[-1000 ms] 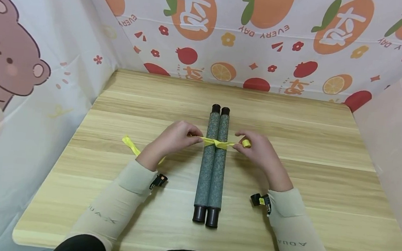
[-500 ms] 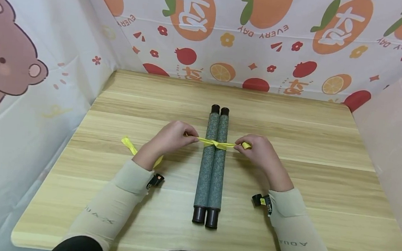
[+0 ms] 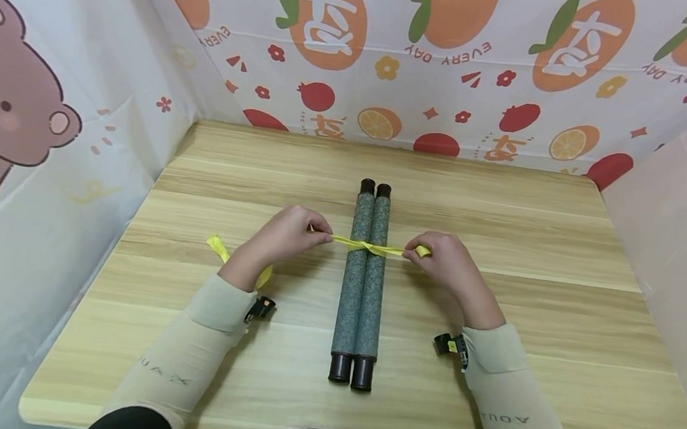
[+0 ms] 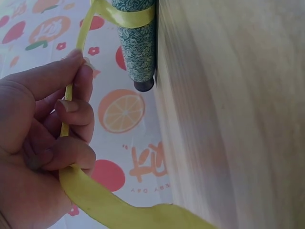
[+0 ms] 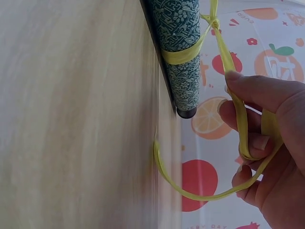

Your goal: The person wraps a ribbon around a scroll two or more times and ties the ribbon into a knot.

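Now farther apart, left hand (image 3: 288,232) and right hand (image 3: 447,256) — both pinching the yellow fabric ribbon (image 5: 183,54) — seemingly tighten its knot (image 5: 215,23) over the green patterned double-rolled scroll (image 3: 370,295), between the wooden table (image 3: 558,281)'s side edges.

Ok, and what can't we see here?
Head view: part of the yellow ribbon, hidden by the left arm.
Head view: undersides of the green scroll rolls, hidden by the rolls themselves.
Left wrist view: the ribbon's tail, cut off by the bottom edge.
Right wrist view: a roll's near end, cut off by the top edge.
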Demonstrator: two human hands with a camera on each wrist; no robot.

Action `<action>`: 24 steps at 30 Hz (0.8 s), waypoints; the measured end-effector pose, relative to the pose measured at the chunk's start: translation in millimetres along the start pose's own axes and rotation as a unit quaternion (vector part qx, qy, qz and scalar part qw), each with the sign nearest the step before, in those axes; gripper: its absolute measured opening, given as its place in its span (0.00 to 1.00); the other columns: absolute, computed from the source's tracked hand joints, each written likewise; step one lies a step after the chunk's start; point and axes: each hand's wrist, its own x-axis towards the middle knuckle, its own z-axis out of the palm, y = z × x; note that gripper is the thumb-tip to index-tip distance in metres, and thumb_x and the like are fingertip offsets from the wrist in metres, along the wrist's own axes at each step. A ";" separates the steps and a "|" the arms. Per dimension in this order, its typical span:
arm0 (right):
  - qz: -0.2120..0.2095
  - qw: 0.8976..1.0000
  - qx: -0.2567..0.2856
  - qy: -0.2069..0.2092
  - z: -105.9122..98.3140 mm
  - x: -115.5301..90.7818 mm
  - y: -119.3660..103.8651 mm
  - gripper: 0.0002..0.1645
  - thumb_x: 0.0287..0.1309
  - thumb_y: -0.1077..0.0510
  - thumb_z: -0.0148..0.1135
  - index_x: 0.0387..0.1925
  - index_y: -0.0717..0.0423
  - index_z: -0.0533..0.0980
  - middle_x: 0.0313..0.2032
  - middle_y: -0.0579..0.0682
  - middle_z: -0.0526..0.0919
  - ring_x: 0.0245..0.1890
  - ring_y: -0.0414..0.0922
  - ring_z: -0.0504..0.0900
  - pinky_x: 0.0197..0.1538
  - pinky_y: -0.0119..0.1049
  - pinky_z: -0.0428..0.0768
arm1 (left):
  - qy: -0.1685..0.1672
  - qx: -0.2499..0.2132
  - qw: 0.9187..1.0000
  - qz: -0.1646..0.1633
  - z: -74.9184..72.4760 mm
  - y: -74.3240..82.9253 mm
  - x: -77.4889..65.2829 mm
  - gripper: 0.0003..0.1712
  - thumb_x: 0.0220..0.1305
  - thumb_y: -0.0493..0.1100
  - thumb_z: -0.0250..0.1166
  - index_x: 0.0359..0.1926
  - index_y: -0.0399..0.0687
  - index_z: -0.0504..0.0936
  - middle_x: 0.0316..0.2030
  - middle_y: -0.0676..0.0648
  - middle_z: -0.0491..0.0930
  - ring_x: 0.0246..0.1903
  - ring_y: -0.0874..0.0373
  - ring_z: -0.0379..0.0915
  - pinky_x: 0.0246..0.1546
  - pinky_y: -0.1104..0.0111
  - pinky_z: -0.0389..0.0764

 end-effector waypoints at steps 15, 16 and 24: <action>0.049 0.998 0.026 -0.030 -1.3 -8.9 7.3 0.07 0.56 0.51 0.64 0.28 0.48 0.82 0.28 0.46 0.85 0.22 0.41 0.71 0.27 0.37 0.73 | -0.020 -0.010 1.000 0.000 -8.2 -4.0 -5.1 0.07 0.60 0.43 0.65 0.31 0.45 0.87 0.29 0.46 0.86 0.25 0.60 0.74 0.29 0.62 0.78; 0.048 0.998 0.031 -0.033 -1.1 -9.3 8.3 0.07 0.57 0.52 0.64 0.28 0.48 0.82 0.28 0.46 0.85 0.21 0.41 0.71 0.26 0.37 0.73 | -0.024 -0.014 1.000 0.002 -8.2 -4.6 -5.1 0.07 0.60 0.42 0.65 0.32 0.44 0.87 0.29 0.45 0.86 0.25 0.60 0.74 0.28 0.62 0.78; 0.053 0.997 0.026 -0.051 1.0 -13.0 16.4 0.07 0.58 0.52 0.63 0.29 0.49 0.81 0.27 0.46 0.84 0.20 0.41 0.69 0.25 0.36 0.71 | -0.031 -0.012 0.999 0.010 -4.1 -9.6 -2.6 0.07 0.59 0.42 0.65 0.31 0.44 0.87 0.29 0.46 0.86 0.24 0.61 0.74 0.27 0.63 0.77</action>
